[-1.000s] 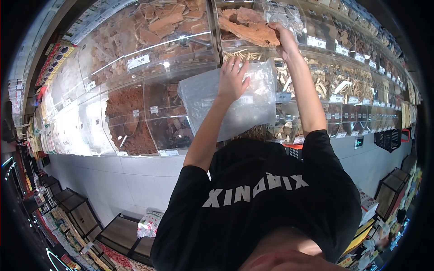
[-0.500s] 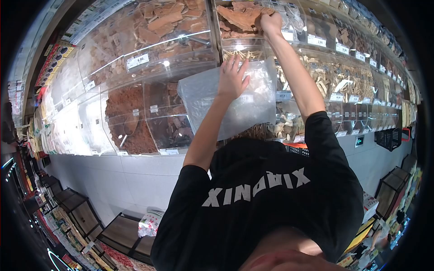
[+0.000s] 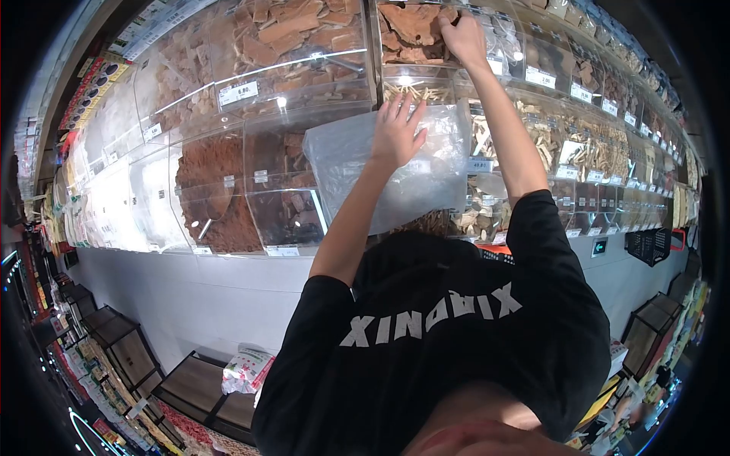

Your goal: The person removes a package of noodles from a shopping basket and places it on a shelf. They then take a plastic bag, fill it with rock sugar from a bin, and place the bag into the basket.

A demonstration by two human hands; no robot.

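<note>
Left hand (image 3: 395,135), fingers splayed, on plastic bag (image 3: 414,182); right hand (image 3: 464,39) extended, fingers gripping brown piece (image 3: 414,24).

Price tag (image 3: 239,93) on bin (image 3: 304,71): 6.80; black shirt (image 3: 441,380): "XIN…"

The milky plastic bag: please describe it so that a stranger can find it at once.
Start from the rows of clear bins in front of the person. The spread left hand lies on the milky plastic bag, just below some pale sticks. Its soft, wrinkled film sets it apart from the stiff, clear bins.
</note>
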